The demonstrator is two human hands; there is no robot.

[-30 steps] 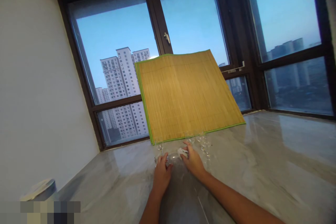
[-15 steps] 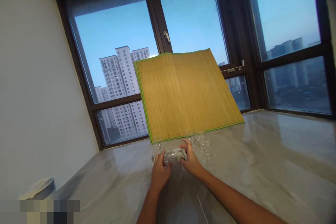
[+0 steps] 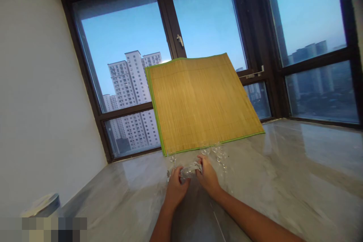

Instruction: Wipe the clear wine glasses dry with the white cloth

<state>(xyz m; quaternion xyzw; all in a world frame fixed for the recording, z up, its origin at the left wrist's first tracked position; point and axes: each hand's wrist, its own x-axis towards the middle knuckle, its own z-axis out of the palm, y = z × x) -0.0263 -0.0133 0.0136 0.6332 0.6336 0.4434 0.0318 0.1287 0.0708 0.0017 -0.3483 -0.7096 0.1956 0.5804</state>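
Note:
A clear glass (image 3: 186, 172) is held sideways above the grey marbled surface, between my two hands. My left hand (image 3: 176, 187) is closed round its left part, and a clear edge pokes out beyond the fingers. At the glass's right end, my right hand (image 3: 208, 176) has its fingers bent around a crumpled whitish cloth or tissue (image 3: 196, 166). Whether that cloth lies inside the glass or around its rim I cannot tell. Just beyond my hands stand several clear stemmed glasses, one on the left (image 3: 172, 157) and others on the right (image 3: 220, 154).
A tan bamboo mat (image 3: 201, 100) with green edging leans against the dark-framed window behind the glasses. The marbled ledge (image 3: 283, 166) stretches to both sides. At lower left is a round container (image 3: 47, 204), partly covered by a pixelated patch.
My left hand has shifted slightly right and rolled a little, and the glass has turned with it. My right hand has moved slightly lower, still at the whitish cloth.

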